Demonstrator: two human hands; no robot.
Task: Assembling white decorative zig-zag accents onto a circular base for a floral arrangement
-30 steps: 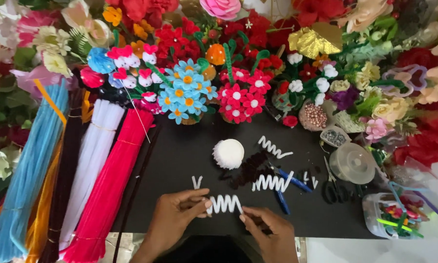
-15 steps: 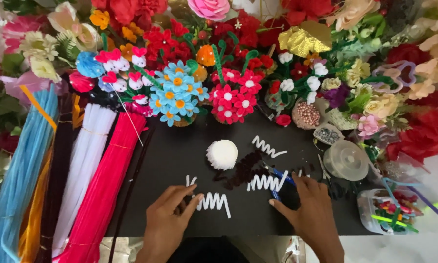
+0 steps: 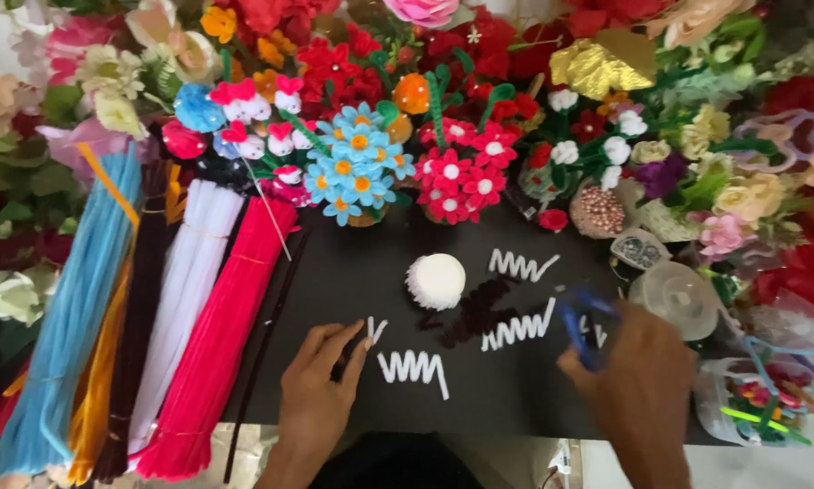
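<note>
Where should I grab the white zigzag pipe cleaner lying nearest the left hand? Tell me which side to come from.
Pinch the zigzag pipe cleaner at its right end, where one leg runs out longer than the rest, coming straight down from above. It lies flat on the black mat, so there is nothing to get under. The left hand rests just left of it, and the right side is free.

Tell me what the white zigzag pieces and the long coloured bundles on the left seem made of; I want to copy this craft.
The white zigzag pieces look like fuzzy pipe cleaners: matte, bristly edges, holding sharp bends, so probably a wire core. The red bundle, white bundle and blue bundle show the same soft, matte fuzz in straight lengths, likely the same stuff unbent.
</note>
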